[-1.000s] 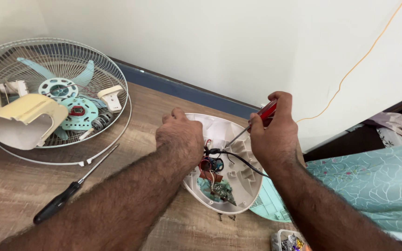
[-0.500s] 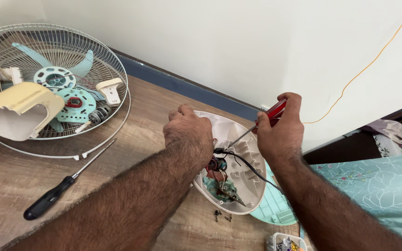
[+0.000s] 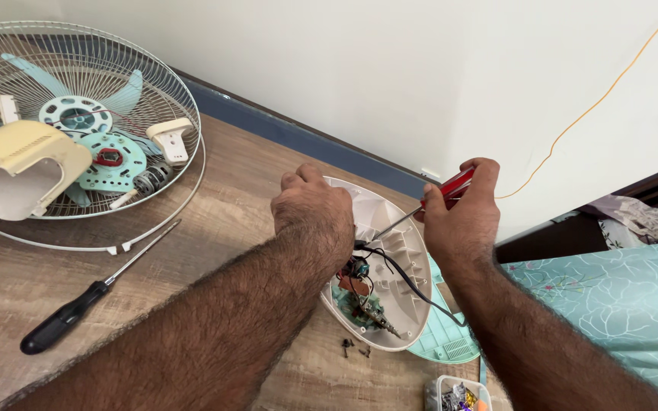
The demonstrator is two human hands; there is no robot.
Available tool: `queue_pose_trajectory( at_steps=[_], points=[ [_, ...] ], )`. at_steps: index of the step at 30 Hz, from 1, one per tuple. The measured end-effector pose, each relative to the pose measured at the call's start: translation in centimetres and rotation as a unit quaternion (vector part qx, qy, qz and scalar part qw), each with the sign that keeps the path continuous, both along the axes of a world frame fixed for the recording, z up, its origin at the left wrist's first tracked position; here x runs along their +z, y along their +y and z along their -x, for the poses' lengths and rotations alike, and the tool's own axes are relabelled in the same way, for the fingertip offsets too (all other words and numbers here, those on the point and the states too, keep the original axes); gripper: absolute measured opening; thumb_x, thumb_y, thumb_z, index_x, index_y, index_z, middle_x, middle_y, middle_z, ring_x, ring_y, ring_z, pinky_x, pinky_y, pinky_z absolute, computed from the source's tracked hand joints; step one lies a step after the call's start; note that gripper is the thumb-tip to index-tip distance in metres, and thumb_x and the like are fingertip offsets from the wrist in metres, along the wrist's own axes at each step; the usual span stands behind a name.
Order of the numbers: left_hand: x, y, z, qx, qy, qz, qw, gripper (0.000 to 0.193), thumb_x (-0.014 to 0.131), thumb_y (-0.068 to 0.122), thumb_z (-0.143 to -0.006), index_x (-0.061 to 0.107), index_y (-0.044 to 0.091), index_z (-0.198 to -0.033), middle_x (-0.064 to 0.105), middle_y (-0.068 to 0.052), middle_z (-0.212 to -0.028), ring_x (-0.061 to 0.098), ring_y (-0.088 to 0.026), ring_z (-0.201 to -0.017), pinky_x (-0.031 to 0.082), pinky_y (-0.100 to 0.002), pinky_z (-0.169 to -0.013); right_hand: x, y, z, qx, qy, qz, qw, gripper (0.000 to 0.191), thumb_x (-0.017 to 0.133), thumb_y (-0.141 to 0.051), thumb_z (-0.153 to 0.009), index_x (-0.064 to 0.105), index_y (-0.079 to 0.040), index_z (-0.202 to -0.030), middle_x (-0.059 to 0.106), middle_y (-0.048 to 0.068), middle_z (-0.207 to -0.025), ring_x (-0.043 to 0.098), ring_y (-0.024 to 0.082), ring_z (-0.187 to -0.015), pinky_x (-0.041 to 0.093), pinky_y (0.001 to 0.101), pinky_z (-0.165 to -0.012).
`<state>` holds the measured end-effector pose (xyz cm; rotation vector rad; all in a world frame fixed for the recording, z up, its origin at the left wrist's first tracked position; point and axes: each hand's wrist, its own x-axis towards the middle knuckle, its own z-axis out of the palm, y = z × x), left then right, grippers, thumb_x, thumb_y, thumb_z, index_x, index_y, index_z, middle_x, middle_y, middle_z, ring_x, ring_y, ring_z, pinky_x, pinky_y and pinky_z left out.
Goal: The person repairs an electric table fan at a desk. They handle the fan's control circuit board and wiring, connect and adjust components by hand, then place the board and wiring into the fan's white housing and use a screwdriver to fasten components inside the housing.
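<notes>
Right hand (image 3: 462,217) clamped on red screwdriver (image 3: 443,194), left hand (image 3: 314,213) gripping white fan housing (image 3: 394,266), wood-grain floor (image 3: 253,175), white wall (image 3: 359,68).

The left hand (image 3: 315,209) seemingly hides the red screwdriver's (image 3: 451,189) tip.

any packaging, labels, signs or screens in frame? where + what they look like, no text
No labels, signs or screens show.
Small clear plastic tub: bottom edge, right of centre, on the wooden floor; squarish, holds shiny multicoloured bits, partly cut off by the frame.
</notes>
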<state>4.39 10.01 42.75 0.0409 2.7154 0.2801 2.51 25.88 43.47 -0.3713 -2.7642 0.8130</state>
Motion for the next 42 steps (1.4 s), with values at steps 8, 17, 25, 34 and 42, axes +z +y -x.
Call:
queue_pose_trajectory(
  at_steps=[8, 17, 25, 34, 42],
  points=[
    [-0.2, -0.3, 0.1, 0.012, -0.021, -0.007, 1.0, 0.066, 0.076, 0.044, -0.094, 0.058, 0.0, -0.14, 0.037, -0.027, -0.144, 0.046, -0.032, -0.134, 0.061, -0.037, -0.091, -0.4, 1.2, -0.7, 0.094, 0.043, 0.094, 0.99, 0.051, 0.057, -0.005, -0.098, 0.033, -0.015, -0.141, 0.061, 0.018, -0.119, 0.074, 0.024, -0.108, 0.061, 0.0359, -0.084],
    [-1.4, -0.2, -0.3, 0.043, 0.028, -0.035, 0.998, 0.055, 0.075, 0.045, -0.094, 0.064, 0.007, -0.133, 0.04, -0.02, -0.144, 0.044, -0.033, -0.136, 0.058, -0.041, -0.096, -0.3, -0.2, 0.8, 0.127, 0.074, 0.048, 0.988, 0.045, 0.068, -0.012, -0.099, 0.055, -0.016, -0.142, 0.067, 0.011, -0.11, 0.07, 0.017, -0.103, 0.062, 0.0321, -0.085],
    [-1.5, -0.3, -0.1, 0.025, 0.031, -0.024, 0.999, 0.057, 0.081, 0.038, -0.09, 0.063, 0.006, -0.134, 0.04, -0.022, -0.142, 0.043, -0.034, -0.136, 0.058, -0.041, -0.095, 0.4, 0.7, 1.3, 0.138, 0.068, 0.173, 0.973, 0.053, 0.047, 0.001, -0.098, 0.046, -0.008, -0.15, 0.069, 0.011, -0.11, 0.071, 0.016, -0.101, 0.06, 0.0329, -0.089],
    [-2.4, 0.0, -0.2, 0.035, 0.037, -0.022, 0.998, 0.057, 0.083, 0.03, -0.088, 0.059, 0.01, -0.135, 0.04, -0.021, -0.141, 0.042, -0.033, -0.133, 0.056, -0.042, -0.097, -1.2, 0.9, 0.4, 0.081, 0.071, 0.109, 0.988, 0.057, 0.063, -0.005, -0.097, 0.05, -0.013, -0.151, 0.069, 0.011, -0.101, 0.067, 0.015, -0.091, 0.061, 0.0306, -0.085],
    [-5.0, -1.2, -0.7, 0.014, 0.084, -0.063, 0.994, 0.046, 0.078, 0.024, -0.086, 0.062, 0.015, -0.129, 0.038, -0.016, -0.143, 0.036, -0.032, -0.139, 0.04, -0.048, -0.11, -8.2, 1.9, 1.8, 0.189, 0.13, 0.318, 0.92, 0.02, 0.061, -0.015, -0.102, 0.064, 0.001, -0.112, 0.076, 0.011, -0.099, 0.07, 0.015, -0.094, 0.055, 0.0293, -0.087]
  ],
)
